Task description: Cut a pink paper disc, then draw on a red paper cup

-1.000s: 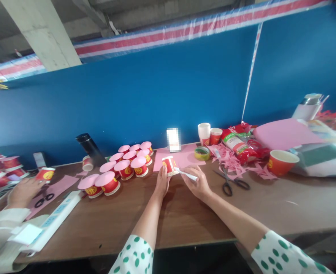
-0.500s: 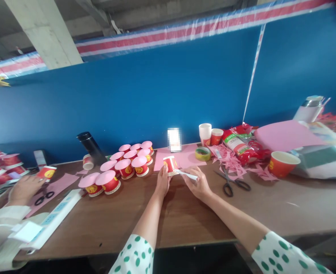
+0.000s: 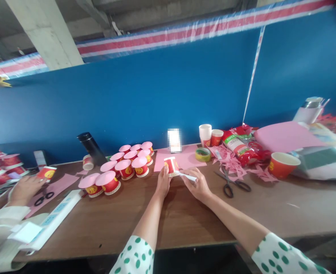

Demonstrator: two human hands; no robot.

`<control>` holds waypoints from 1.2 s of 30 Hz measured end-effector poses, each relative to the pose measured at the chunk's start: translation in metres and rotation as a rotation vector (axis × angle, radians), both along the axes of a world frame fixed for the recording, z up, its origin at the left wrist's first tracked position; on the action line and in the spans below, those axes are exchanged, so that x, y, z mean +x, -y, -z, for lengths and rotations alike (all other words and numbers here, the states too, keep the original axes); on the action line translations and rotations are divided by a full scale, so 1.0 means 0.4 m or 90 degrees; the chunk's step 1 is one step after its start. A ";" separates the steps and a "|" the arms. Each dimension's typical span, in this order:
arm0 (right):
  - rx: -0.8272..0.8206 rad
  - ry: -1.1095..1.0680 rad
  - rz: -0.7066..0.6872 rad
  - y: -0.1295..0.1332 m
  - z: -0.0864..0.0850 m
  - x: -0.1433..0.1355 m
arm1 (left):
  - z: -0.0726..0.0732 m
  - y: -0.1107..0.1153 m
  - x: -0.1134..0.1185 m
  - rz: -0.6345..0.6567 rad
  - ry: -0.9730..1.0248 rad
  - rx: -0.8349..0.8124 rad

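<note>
My left hand is closed around the side of a red and white paper cup, held just above the brown table. A slim white pen-like tube is gripped in the fingers of my right hand, its tip at the cup's lower right edge. Whether the tip touches the cup is too small to tell. Behind the cup lies a pink paper sheet. To the left of my hands stand several upturned red cups topped with pink paper discs.
Black-handled scissors and pink paper scraps lie right of my hands, near a tape roll and white cups. A large red cup stands farther right. At left are a power strip and another person's hand holding a cup.
My hands, the cup and the white tube stay nearly in place, with only a slight shift. The other person's hand looks almost unchanged.
</note>
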State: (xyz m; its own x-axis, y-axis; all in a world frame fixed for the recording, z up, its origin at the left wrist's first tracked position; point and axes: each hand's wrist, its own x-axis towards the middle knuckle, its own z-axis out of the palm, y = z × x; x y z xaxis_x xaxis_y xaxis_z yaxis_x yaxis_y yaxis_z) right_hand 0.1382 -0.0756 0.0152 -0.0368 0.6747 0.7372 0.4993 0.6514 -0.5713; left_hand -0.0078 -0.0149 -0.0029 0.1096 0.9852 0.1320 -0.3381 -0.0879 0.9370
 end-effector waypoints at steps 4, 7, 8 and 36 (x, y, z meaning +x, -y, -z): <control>-0.005 0.005 -0.028 0.001 -0.001 0.000 | 0.003 0.000 -0.002 -0.001 0.001 -0.012; -0.009 -0.016 -0.008 0.000 -0.002 0.001 | 0.005 -0.002 -0.001 -0.008 0.002 -0.011; -0.011 -0.018 0.000 0.000 -0.001 0.001 | 0.005 -0.003 -0.001 -0.008 0.006 -0.011; -0.008 -0.063 0.068 -0.004 -0.003 0.008 | 0.008 -0.009 -0.009 -0.018 -0.009 0.017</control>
State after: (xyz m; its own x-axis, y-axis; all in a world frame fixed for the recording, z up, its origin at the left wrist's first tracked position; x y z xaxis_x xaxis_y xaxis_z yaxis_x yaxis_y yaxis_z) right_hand 0.1412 -0.0741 0.0166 0.1078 0.6796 0.7256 0.5065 0.5905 -0.6283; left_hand -0.0114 -0.0113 -0.0062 0.0836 0.9841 0.1569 -0.3225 -0.1223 0.9386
